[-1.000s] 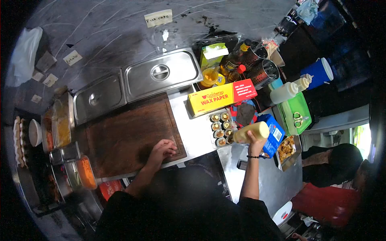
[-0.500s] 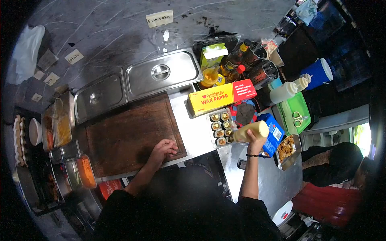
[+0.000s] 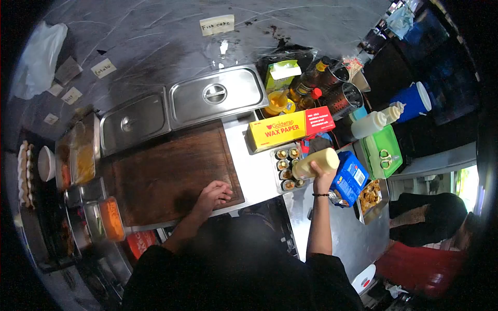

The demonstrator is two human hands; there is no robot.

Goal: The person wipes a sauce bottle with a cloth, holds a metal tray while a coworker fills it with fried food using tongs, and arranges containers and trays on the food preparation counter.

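My right hand (image 3: 322,179) is wrapped round a squeeze bottle (image 3: 320,161) of pale yellow sauce. The bottle is tipped over, its narrow end to the left above a clear tray (image 3: 278,193) of sliced rolls (image 3: 283,165). Its nozzle tip is hard to make out against the rolls. Near the front right corner of a dark wooden cutting board (image 3: 166,171), my left hand (image 3: 214,194) holds nothing, its fingers loosely bent and slightly apart.
Behind the tray stands a wax paper box (image 3: 280,129). A blue packet (image 3: 351,179), a green container (image 3: 383,150) and a pan of fried food (image 3: 370,199) lie to the right. Lidded steel pans (image 3: 218,93) line the back. Another person (image 3: 430,217) is at far right.
The bottle has moved slightly left and up over the rolls in my right hand, tipping flatter. My left hand stays by the board's corner. The whole view has shifted a little.
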